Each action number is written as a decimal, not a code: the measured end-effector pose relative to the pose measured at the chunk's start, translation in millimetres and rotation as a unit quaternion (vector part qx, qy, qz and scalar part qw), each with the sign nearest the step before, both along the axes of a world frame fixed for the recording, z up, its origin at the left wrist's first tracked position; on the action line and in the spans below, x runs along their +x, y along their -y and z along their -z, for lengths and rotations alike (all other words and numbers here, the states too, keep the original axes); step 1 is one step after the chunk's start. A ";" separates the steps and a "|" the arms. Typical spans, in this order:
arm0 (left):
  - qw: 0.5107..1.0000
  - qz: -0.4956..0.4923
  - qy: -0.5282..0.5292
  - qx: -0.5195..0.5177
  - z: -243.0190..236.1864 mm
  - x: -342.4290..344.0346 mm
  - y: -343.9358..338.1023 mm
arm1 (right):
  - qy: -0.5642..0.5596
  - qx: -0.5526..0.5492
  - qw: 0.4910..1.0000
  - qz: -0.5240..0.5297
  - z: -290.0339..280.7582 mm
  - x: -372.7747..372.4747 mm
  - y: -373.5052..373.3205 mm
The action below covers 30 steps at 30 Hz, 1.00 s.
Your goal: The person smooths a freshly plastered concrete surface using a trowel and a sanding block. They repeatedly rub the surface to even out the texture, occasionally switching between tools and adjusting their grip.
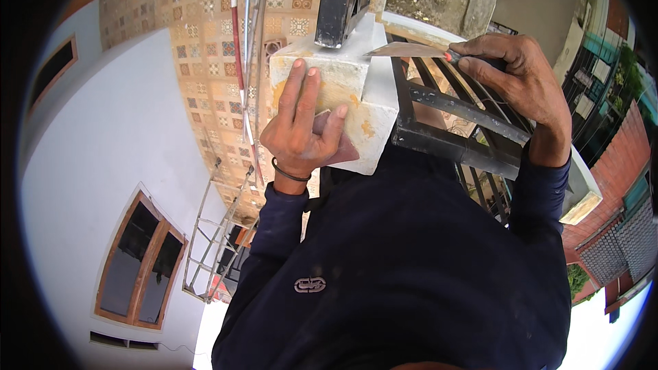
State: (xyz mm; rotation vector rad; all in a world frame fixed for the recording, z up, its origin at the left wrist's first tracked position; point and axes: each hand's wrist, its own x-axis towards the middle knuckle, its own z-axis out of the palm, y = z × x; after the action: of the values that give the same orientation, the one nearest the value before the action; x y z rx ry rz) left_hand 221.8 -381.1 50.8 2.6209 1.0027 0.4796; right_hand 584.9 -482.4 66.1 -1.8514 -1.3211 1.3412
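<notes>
On a high ledge beside a black metal railing (452, 106), well above the street; the person leans over a white plastered square pillar block (356, 96), dark sleeves coming up from the lower edge.

Left hand (301, 127) lies flat on the near face of the block, fingers stretched upward, thumb out to the side; beneath the palm a reddish-brown sheet of sandpaper (336, 144), its lower corner sticking out past the heel of the hand; the grip is a flat press, not a clench. A dark band sits on that wrist.

Right hand (517, 79) is closed round the red-ended handle of a flat steel scraper blade (404, 49); fingers wrapped narrow and firm. The blade's long axis runs nearly level, tip pointing toward the person's left, resting at or just over the block's top right edge; whether it touches I cannot tell.

Progress, as a judgement: the near face shows yellow-orange patches among the white, around the fingers and lower right, so the surface looks only partly smoothed; the side face by the railing reads cleaner; a fair share of rubbing seems left.

Around: patterned tiled wall (205, 41) to the left; a wooden-framed window (140, 260) in a white wall below; a metal ladder frame (219, 233) far down.
</notes>
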 end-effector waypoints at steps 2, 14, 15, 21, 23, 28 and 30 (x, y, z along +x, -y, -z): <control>1.000 -0.015 0.020 -0.007 -0.2 0.2 1.0 | -0.032 -0.001 0.999 -0.041 9.9 6.0 -8.6; 0.999 -0.028 0.027 -0.006 0.0 0.9 -0.6 | -0.101 0.025 0.990 -0.093 11.3 -8.5 -62.4; 0.999 -0.029 0.028 -0.006 0.1 1.0 -1.0 | -0.121 0.021 0.989 -0.081 8.1 -5.0 -63.8; 0.999 -0.027 0.024 -0.005 -0.3 1.2 -0.9 | -0.116 0.000 0.987 -0.114 19.3 -5.2 -64.6; 0.999 -0.022 0.024 -0.004 -0.2 1.2 -1.2 | -0.125 0.042 0.985 -0.108 27.6 -6.7 -61.6; 1.000 -0.023 0.009 -0.002 -1.2 1.4 -1.0 | -0.142 -0.024 0.988 -0.052 21.0 -11.6 -58.8; 1.000 -0.023 0.009 0.000 -1.0 1.4 -0.5 | -0.079 -0.002 0.993 -0.089 14.9 -18.3 -61.7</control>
State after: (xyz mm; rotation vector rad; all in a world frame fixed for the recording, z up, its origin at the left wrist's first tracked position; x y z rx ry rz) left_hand 223.2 -380.6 51.7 2.5933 1.0595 0.5128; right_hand 566.6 -420.7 51.2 -1.6243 -1.4270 1.5469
